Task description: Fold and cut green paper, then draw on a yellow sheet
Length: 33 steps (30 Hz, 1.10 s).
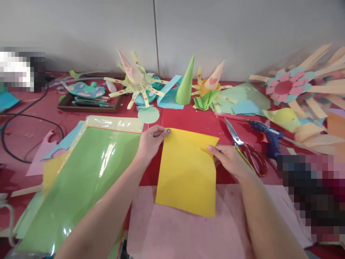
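Between my two hands is a yellow sheet of paper (pixel 187 172), held above the table's near edge. My left hand (pixel 153 141) pinches its upper left corner, thumb on top. On the right edge, near the upper corner, my right hand (pixel 228 158) grips the sheet with the thumb on its face and the other fingers partly hidden behind it. Scissors with red handles (pixel 254 158) lie just beyond my right hand. A clear packet of green paper (pixel 99 172) lies beside and under my left forearm.
A blue glue gun (pixel 271 138) rests right of the scissors. Paper cones, including a green cone (pixel 186 86), stand along the wall. A brown tray (pixel 88 108) holds pens at the back left. A black cable (pixel 5 144) loops at far left. Paper flowers (pixel 284 87) crowd the right.
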Each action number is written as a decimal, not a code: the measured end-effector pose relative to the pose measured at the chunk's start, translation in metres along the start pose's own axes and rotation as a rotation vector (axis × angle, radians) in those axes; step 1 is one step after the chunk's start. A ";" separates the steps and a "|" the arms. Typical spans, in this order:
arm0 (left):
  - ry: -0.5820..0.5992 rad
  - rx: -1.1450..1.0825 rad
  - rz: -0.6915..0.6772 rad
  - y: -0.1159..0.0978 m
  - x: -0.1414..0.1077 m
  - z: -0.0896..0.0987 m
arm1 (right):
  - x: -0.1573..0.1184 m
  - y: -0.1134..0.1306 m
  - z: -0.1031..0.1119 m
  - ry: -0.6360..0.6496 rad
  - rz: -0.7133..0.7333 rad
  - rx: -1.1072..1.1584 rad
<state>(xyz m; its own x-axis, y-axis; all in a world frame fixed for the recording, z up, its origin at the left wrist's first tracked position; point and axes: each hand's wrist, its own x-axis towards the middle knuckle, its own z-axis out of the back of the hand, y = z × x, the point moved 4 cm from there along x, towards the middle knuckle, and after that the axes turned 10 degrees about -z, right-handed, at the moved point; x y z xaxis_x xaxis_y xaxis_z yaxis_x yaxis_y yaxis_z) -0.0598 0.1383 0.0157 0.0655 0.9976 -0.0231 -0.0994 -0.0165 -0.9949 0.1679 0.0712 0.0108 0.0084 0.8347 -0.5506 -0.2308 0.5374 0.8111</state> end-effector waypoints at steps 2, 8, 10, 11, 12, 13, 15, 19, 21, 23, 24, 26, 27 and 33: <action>0.001 0.015 0.003 0.000 0.000 0.000 | -0.001 0.002 0.001 -0.019 0.021 -0.010; -0.097 0.004 -0.014 0.001 0.001 0.006 | -0.004 0.004 -0.008 0.154 -0.070 0.002; -0.113 0.014 -0.007 0.002 0.001 0.007 | -0.004 0.006 -0.009 0.149 -0.077 0.011; -0.109 0.018 -0.006 0.002 0.001 0.007 | -0.004 0.007 -0.009 0.136 -0.073 0.018; -0.102 0.023 -0.008 0.002 0.001 0.007 | -0.004 0.008 -0.009 0.129 -0.072 0.022; -0.095 0.030 -0.013 0.001 0.001 0.007 | -0.004 0.009 -0.009 0.125 -0.074 0.023; -0.086 0.054 -0.016 0.000 0.001 0.007 | -0.004 0.009 -0.009 0.114 -0.083 0.024; -0.064 0.091 -0.008 -0.003 0.001 0.006 | -0.003 0.008 -0.007 0.084 -0.073 0.038; -0.001 0.118 -0.022 -0.006 0.000 0.002 | -0.001 0.006 -0.005 0.055 -0.054 0.051; 0.097 0.192 -0.026 -0.008 -0.002 -0.003 | 0.001 0.003 -0.001 0.001 -0.033 0.067; 0.141 0.234 -0.026 -0.008 -0.003 -0.005 | 0.003 0.002 0.001 -0.031 -0.020 0.075; 0.187 0.288 -0.034 -0.008 -0.004 -0.008 | 0.006 0.001 0.004 -0.101 0.008 0.082; 0.193 0.296 -0.043 -0.008 -0.004 -0.009 | 0.007 0.001 0.004 -0.131 0.023 0.082; 0.163 0.327 -0.080 -0.002 0.000 -0.007 | 0.003 0.007 0.015 -0.336 0.107 0.038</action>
<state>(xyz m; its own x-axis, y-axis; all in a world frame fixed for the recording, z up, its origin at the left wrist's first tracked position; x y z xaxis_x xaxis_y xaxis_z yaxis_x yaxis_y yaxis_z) -0.0523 0.1380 0.0171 0.2403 0.9706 0.0119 -0.3980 0.1097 -0.9108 0.1807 0.0791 0.0176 0.3072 0.8761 -0.3716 -0.2113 0.4436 0.8710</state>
